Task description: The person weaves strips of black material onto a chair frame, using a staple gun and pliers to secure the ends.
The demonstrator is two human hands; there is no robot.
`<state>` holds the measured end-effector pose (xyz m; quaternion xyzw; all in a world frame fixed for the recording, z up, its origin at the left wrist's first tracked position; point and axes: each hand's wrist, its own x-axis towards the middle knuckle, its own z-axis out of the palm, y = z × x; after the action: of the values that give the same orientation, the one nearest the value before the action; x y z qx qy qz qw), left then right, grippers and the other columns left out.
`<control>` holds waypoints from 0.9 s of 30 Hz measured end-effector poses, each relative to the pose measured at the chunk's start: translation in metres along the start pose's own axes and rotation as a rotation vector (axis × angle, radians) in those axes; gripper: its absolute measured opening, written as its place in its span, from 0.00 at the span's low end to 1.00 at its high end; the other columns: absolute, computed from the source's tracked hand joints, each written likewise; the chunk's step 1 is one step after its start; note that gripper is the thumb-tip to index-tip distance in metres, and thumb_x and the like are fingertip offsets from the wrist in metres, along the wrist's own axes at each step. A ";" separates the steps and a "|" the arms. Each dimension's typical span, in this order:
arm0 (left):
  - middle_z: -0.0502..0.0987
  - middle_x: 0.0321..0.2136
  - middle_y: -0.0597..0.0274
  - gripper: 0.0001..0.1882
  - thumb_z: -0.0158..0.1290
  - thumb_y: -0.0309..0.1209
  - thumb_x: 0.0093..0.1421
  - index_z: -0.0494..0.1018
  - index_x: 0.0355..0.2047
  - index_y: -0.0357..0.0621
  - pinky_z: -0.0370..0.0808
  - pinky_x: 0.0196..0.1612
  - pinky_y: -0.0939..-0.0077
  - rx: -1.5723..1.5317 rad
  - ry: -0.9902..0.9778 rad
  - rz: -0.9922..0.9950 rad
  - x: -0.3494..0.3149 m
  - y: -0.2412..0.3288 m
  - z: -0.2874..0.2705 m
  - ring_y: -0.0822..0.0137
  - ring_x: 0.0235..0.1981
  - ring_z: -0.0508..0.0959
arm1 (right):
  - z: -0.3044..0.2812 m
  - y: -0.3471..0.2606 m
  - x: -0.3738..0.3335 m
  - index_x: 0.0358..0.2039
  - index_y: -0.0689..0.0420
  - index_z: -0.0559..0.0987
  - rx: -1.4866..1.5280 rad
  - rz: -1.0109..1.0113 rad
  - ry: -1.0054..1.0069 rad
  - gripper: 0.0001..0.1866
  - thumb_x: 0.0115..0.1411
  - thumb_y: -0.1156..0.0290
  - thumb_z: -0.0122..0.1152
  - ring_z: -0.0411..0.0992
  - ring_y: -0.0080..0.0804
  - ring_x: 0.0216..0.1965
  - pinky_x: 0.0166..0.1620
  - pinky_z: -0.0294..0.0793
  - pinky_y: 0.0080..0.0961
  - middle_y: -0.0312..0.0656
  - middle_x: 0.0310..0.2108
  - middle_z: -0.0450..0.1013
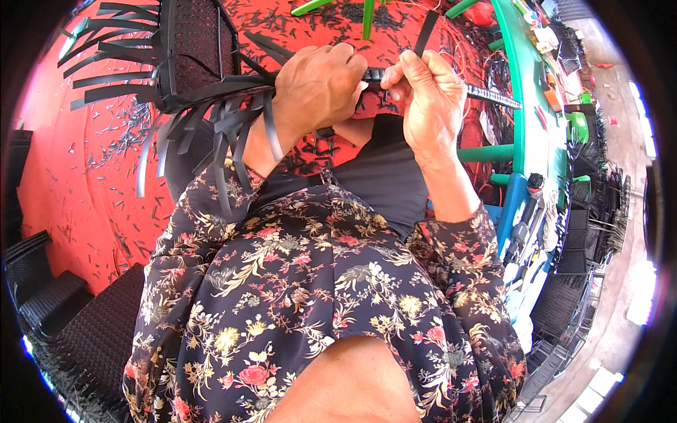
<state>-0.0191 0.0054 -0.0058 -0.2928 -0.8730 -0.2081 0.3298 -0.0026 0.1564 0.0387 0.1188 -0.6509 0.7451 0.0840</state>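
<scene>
A dark woven chair part (201, 42) with many loose black strip ends (116, 74) fanning out stands at the upper left. From it a slim bar (490, 96) runs rightward, wrapped in black strip near my hands and showing a black-and-white pattern farther right. My left hand (317, 88) is closed over the bar, its fingertips partly hidden behind the knuckles. Just right of it, my right hand (431, 99) pinches a flat black strip (427, 32) between thumb and fingers; the strip's free end points up. Several loose strips hang over my left wrist.
Black strip scraps (130, 134) litter the red floor covering (63, 183). A green table or frame edge (518, 134) stands right, with tools (529, 218) below it. Dark woven chairs (99, 310) sit lower left, and stacked woven pieces (575, 240) stand at the right. Green legs (368, 17) show at the top.
</scene>
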 end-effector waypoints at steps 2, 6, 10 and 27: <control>0.67 0.23 0.62 0.12 0.59 0.33 0.45 0.69 0.28 0.47 0.72 0.29 0.66 0.003 0.005 0.004 -0.002 -0.001 -0.002 0.59 0.26 0.74 | -0.002 -0.007 -0.004 0.20 0.60 0.73 -0.058 0.019 -0.036 0.13 0.62 0.72 0.55 0.61 0.13 0.18 0.23 0.60 0.12 0.34 0.18 0.72; 0.67 0.23 0.63 0.15 0.61 0.39 0.45 0.69 0.28 0.46 0.71 0.30 0.68 0.000 0.019 0.012 -0.007 0.008 0.001 0.60 0.25 0.74 | -0.006 -0.018 0.003 0.20 0.59 0.74 -0.170 0.046 -0.096 0.13 0.62 0.71 0.56 0.61 0.12 0.17 0.21 0.59 0.14 0.32 0.17 0.72; 0.68 0.23 0.63 0.13 0.60 0.37 0.48 0.70 0.27 0.46 0.71 0.29 0.67 0.030 0.035 0.013 -0.006 0.006 0.000 0.60 0.26 0.74 | -0.003 -0.024 0.024 0.23 0.59 0.73 -0.274 0.081 -0.167 0.12 0.61 0.68 0.58 0.68 0.19 0.22 0.25 0.63 0.15 0.38 0.20 0.73; 0.71 0.24 0.62 0.11 0.60 0.34 0.48 0.74 0.32 0.46 0.71 0.28 0.67 0.016 0.014 -0.003 0.010 0.011 -0.021 0.59 0.24 0.74 | 0.004 0.067 0.120 0.17 0.60 0.72 -1.090 -0.299 -0.424 0.17 0.54 0.60 0.58 0.71 0.48 0.27 0.33 0.69 0.39 0.50 0.20 0.69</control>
<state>-0.0080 0.0056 0.0178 -0.2873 -0.8728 -0.2035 0.3380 -0.1362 0.1394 0.0098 0.2948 -0.9179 0.2442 0.1048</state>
